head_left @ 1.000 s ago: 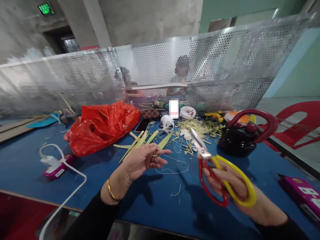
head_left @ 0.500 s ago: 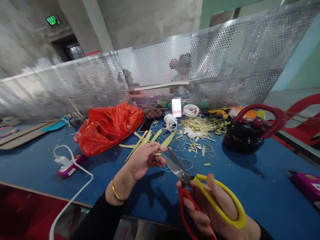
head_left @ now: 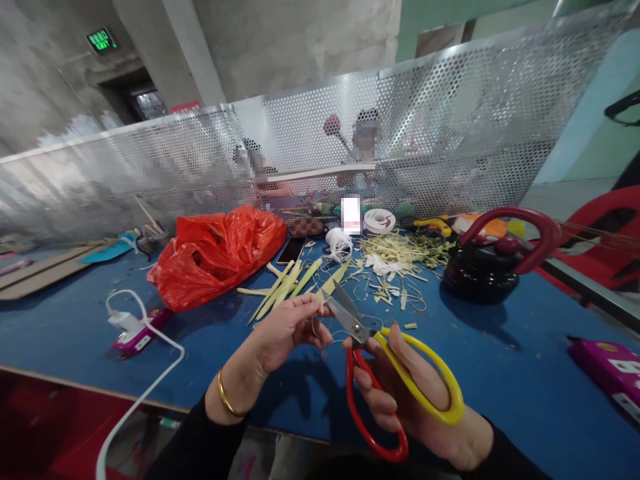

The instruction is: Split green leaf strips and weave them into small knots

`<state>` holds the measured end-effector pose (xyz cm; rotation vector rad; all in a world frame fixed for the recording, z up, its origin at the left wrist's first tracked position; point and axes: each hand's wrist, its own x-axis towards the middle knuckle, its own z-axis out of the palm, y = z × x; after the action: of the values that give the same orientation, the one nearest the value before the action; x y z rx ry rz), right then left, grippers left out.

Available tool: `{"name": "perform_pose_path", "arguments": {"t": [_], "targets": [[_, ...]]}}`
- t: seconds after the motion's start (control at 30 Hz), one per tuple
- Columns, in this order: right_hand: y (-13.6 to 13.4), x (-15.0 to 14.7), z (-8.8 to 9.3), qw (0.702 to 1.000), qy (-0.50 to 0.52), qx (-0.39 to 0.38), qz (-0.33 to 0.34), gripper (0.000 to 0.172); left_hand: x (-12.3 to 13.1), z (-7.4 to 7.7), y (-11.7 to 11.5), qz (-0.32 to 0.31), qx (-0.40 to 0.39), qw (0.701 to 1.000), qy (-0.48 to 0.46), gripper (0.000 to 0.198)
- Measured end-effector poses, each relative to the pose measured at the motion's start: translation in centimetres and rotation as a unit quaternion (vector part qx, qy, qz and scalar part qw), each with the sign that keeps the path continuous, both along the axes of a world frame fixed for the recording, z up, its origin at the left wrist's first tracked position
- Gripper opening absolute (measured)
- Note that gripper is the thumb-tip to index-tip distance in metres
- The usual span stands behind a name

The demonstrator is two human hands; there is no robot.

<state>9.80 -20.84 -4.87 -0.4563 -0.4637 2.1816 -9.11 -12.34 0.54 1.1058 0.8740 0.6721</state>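
Observation:
Above the blue table (head_left: 480, 400), my right hand (head_left: 405, 387) grips large scissors (head_left: 356, 328) by their yellow and red handles, blades apart and pointing at the fingertips of my left hand. My left hand (head_left: 285, 333), with a gold bangle at its wrist, pinches a thin pale thread (head_left: 314, 323) that loops below the fingers. Just behind it lie long pale green leaf strips (head_left: 285, 287). Farther back are a bundle of white string (head_left: 339, 244) and a heap of yellowish trimmings (head_left: 395, 250).
A red plastic bag (head_left: 215, 260) and a white plug with cable on a purple power strip (head_left: 143, 337) are at the left. The dark kettle (head_left: 480, 273) and a purple box (head_left: 607, 373) stand right. Behind runs a perforated metal screen (head_left: 300, 133); people sit beyond.
The scissors and my right hand have moved slightly left and up, the blades now close to my left fingertips. Beyond the screen, a round pink object has shifted left.

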Motion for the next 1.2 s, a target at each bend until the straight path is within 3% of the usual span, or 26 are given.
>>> {"name": "perform_pose_path", "arguments": {"t": [0.43, 0.6, 0.7, 0.77, 0.83, 0.93, 1.07, 1.2], "targets": [[0.2, 0.1, -0.1, 0.996, -0.066, -0.038, -0.052, 0.044, 0.2, -2.5, 0.0, 0.032, 0.016, 0.999, -0.006, 0.022], [0.3, 0.1, -0.1, 0.99, -0.097, -0.048, -0.094, 0.044, 0.1, -1.8, -0.5, 0.049, 0.039, 0.997, 0.033, 0.021], [0.4, 0.1, -0.3, 0.986, -0.103, -0.054, -0.116, 0.041, -1.0, -0.6, -0.5, 0.102, 0.094, 0.985, 0.102, 0.022], [0.4, 0.0, -0.5, 0.986, -0.103, -0.053, -0.121, 0.04, -2.7, 0.1, -0.1, 0.161, 0.157, 0.959, 0.173, 0.024], [0.5, 0.0, -0.6, 0.986, -0.105, -0.051, -0.123, 0.039, -5.2, 0.3, 0.7, 0.23, 0.23, 0.911, 0.253, 0.03], [0.6, 0.0, -0.7, 0.984, -0.116, -0.051, -0.126, 0.038, -9.2, -0.3, 2.1, 0.313, 0.33, 0.779, 0.431, 0.029], [0.4, 0.0, -0.6, 0.981, -0.133, -0.05, -0.133, 0.036, -13.0, -1.8, 3.0, 0.314, 0.326, 0.665, 0.594, 0.031], [0.2, -0.1, -0.6, 0.979, -0.144, -0.052, -0.134, 0.034, -14.6, -2.8, 3.4, 0.305, 0.334, 0.616, 0.645, 0.032]]}}
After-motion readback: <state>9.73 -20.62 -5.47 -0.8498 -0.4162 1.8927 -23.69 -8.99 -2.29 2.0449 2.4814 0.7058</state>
